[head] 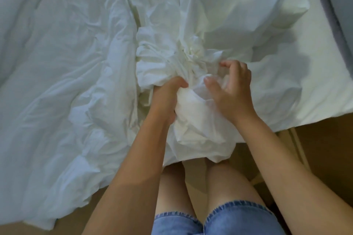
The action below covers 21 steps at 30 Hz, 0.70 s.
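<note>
Crumpled white fabric cover (193, 118): bunched at near edge of white-sheeted bed (290, 93), lower folds hanging over edge. Left hand (168, 94): fingers curled tight, gripping gathered folds. Right hand (234, 90): fingers (232, 66) curled, part-spread, clawing cloth against thumb. Cover contents: cannot tell. Rumpled white duvet (66, 66) lies at left.

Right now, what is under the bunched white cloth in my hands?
The bunched cloth lies on rumpled white bedding and overhangs the bed edge above your legs. What lies directly beneath its folds is covered.
</note>
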{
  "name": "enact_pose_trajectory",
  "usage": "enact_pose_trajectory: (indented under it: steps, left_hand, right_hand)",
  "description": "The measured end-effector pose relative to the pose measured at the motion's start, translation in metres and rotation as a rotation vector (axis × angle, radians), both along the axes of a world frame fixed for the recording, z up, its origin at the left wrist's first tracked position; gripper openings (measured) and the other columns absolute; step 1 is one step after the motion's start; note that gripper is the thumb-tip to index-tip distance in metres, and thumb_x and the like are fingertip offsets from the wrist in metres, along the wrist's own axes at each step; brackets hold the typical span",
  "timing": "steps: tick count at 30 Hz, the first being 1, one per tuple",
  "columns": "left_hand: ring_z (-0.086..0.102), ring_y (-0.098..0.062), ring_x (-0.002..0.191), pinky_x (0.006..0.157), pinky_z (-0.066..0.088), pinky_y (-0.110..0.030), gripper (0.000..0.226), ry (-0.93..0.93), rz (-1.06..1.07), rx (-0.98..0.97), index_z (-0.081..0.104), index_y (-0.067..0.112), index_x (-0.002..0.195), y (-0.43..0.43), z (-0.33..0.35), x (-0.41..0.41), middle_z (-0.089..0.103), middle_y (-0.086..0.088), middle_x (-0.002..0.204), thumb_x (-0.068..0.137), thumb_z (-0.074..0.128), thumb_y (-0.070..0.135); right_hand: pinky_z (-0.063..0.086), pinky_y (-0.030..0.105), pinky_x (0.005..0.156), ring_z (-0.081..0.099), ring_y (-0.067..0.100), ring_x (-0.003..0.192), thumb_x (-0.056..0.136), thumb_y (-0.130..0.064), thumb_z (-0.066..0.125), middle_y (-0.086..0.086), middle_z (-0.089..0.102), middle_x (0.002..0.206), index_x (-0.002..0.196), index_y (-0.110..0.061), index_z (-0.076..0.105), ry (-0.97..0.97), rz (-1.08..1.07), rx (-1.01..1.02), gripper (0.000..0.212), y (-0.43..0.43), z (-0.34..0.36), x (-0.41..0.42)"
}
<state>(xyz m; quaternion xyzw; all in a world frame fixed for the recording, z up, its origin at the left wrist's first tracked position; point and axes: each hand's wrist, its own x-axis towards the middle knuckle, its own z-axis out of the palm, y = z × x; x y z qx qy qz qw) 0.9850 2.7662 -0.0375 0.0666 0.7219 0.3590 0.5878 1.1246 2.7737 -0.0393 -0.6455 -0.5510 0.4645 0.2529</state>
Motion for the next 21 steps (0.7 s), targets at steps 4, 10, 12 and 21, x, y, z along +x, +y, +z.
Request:
enact_pose_trajectory:
  steps: [4, 10, 12, 21]
  left_hand:
    - [0.069, -0.022, 0.085, 0.074, 0.057, -0.033, 0.045, -0.059, 0.053, 0.052, 0.067, 0.007, 0.102, -0.002, -0.003, 0.003, 0.072, -0.008, 0.092, 0.058, 0.065, 0.014]
    - [0.066, -0.028, 0.09, 0.086, 0.054, -0.041, 0.031, -0.542, 0.111, 0.154, 0.064, 0.003, 0.104, 0.006, -0.002, 0.007, 0.067, -0.015, 0.095, 0.078, 0.065, 0.019]
    - [0.065, -0.027, 0.088, 0.083, 0.054, -0.039, 0.029, -0.478, 0.057, 0.091, 0.065, 0.004, 0.1, 0.011, -0.002, 0.006, 0.067, -0.013, 0.09, 0.076, 0.069, 0.019]
    - [0.069, -0.02, 0.071, 0.068, 0.053, -0.032, 0.021, -0.082, -0.106, 0.1, 0.072, 0.013, 0.076, 0.015, 0.024, 0.012, 0.071, -0.004, 0.074, 0.055, 0.075, 0.014]
  right_hand:
    - [0.029, 0.048, 0.108, 0.033, -0.002, 0.097, 0.085, -0.038, 0.064, -0.013, 0.046, 0.105, 0.129, -0.01, 0.045, -0.055, 0.126, -0.104, 0.055, 0.007, -0.007, -0.011]
    - [0.033, 0.037, 0.107, 0.049, 0.018, 0.111, 0.085, -0.016, 0.058, -0.002, 0.054, 0.115, 0.133, -0.003, 0.045, -0.033, 0.408, 0.079, 0.051, -0.001, -0.004, -0.008]
    - [0.03, 0.037, 0.107, 0.049, 0.026, 0.11, 0.081, -0.018, 0.052, 0.009, 0.055, 0.12, 0.133, -0.002, 0.045, -0.146, 0.56, 0.142, 0.055, -0.006, -0.004, -0.004]
    - [0.045, 0.027, 0.087, 0.051, 0.016, 0.103, 0.079, -0.047, 0.051, -0.008, 0.051, 0.104, 0.101, -0.025, 0.044, 0.117, 0.012, -0.151, 0.032, -0.007, 0.03, 0.013]
